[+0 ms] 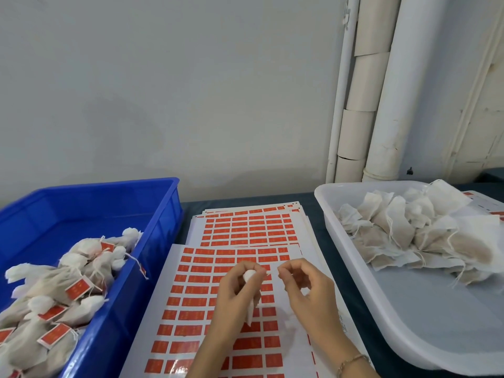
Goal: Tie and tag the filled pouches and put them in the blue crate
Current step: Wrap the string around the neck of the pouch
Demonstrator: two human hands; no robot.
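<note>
My left hand (234,293) grips a small white filled pouch (249,275) by its gathered neck, its body hanging below my fingers. My right hand (302,285) pinches the pouch's thin string (270,273), stretched taut between the two hands. Both hands hover over sheets of red sticker tags (196,304). The blue crate (114,203) at the left holds several tied pouches with red tags (77,289). A white tray (409,309) at the right holds a heap of untied pouches (414,236).
A second stack of red tag sheets (248,227) lies farther back on the dark table (316,236). White pipes (387,105) run up the wall at the back right. A bracelet (351,361) is on my right wrist.
</note>
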